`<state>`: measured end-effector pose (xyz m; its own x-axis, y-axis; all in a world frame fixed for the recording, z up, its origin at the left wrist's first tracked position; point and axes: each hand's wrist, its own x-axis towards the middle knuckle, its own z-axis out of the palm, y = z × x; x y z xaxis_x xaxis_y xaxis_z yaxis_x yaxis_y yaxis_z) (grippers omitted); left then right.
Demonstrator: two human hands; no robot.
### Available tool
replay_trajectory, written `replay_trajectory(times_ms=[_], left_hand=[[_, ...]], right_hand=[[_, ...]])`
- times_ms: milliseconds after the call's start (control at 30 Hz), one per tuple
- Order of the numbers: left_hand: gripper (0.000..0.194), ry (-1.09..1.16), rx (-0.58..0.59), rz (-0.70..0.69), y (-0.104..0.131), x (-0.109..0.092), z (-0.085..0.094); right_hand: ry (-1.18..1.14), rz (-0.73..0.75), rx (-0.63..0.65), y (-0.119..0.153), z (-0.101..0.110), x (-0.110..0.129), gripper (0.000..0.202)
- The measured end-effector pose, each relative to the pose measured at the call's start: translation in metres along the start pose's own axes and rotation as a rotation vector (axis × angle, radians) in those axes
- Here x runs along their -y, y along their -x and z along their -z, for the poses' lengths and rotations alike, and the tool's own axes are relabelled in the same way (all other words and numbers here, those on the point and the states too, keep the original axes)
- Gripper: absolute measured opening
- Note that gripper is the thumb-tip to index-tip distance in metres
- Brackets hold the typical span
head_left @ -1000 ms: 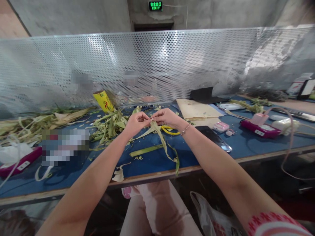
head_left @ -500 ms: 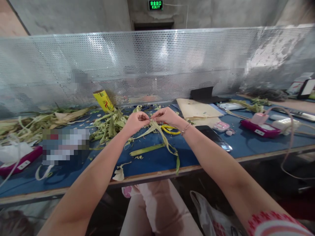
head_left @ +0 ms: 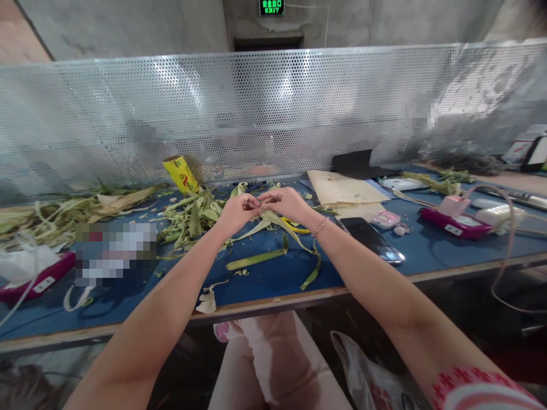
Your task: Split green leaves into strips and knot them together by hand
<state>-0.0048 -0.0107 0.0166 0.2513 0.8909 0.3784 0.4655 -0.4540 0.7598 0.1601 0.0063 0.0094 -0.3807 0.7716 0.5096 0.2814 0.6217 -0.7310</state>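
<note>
My left hand (head_left: 240,212) and my right hand (head_left: 284,204) meet over the middle of the blue table (head_left: 252,285). Both have their fingers pinched together on the upper end of a pale green leaf strip (head_left: 273,219). The strip's long tail trails right and down, ending in a green tip near the front edge. A cut green leaf piece (head_left: 255,260) lies below my hands. Left of my left hand is a heap of green leaf strips (head_left: 194,216). A yellow ring-shaped item (head_left: 299,229) lies partly behind the strip.
A yellow box (head_left: 181,174) stands behind the heap. More dry leaves (head_left: 85,210) lie at left. To the right are a dark phone (head_left: 372,240), brown paper (head_left: 344,191), a pink case (head_left: 386,218) and a magenta power strip (head_left: 455,224). A perforated metal screen (head_left: 273,114) rises behind.
My hands have come closer together, fingertips now nearly touching. The strip's hanging tail has swung right and its green tip has lifted slightly away from the front edge.
</note>
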Motion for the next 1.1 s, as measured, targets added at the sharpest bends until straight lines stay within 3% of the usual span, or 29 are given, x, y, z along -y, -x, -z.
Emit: replay_trajectory(times_ms=[167, 400, 633, 933, 1100], left_hand=[[0.018, -0.133, 0.03, -0.036, -0.0019, 0.0013, 0.0006], [0.017, -0.322, 0.048, -0.08, -0.0002, -0.0031, -0.0016], [0.018, -0.345, -0.018, -0.146, -0.0003, 0.0012, -0.0042], [0.018, -0.301, -0.042, -0.132, 0.0039, -0.0009, -0.0087], [0.019, -0.28, -0.051, -0.098, 0.0023, -0.0033, -0.006]], right_hand=[[0.077, 0.015, -0.003, -0.0014, 0.0015, -0.0022, 0.029], [0.24, 0.095, -0.017, -0.0023, 0.0048, -0.0089, 0.019], [0.33, 0.165, -0.138, -0.0013, -0.0015, -0.0086, 0.016], [0.347, 0.155, -0.163, -0.0014, -0.0022, -0.0041, 0.008], [0.231, 0.099, -0.134, -0.0038, -0.0013, -0.004, 0.004]])
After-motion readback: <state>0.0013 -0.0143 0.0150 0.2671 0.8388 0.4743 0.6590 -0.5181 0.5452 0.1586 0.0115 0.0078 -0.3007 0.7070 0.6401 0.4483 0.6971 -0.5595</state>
